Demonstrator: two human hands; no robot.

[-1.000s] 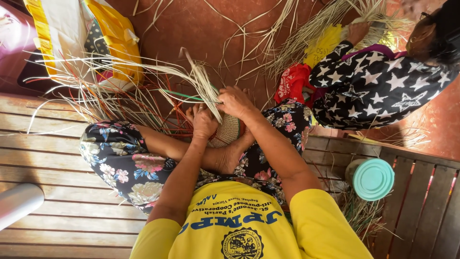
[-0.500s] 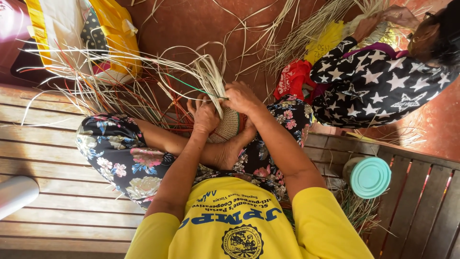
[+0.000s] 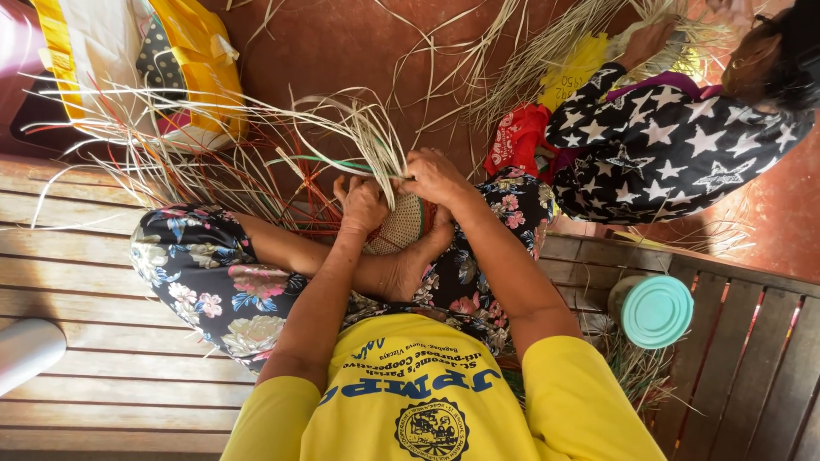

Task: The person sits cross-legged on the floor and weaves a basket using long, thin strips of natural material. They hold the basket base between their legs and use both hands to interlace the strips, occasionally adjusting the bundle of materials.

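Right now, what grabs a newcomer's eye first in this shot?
Mid-frame, the left hand and right hand work a small woven mat held over the person's lap, with pale straw strips fanning out to the left. A second person in a star-print top sits at upper right, and a teal lid rests on the wooden bench at lower right.

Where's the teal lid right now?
In the head view the teal lid sits low on the right, on the slatted wooden bench, just beyond the person's right elbow and below the star-print clothing.
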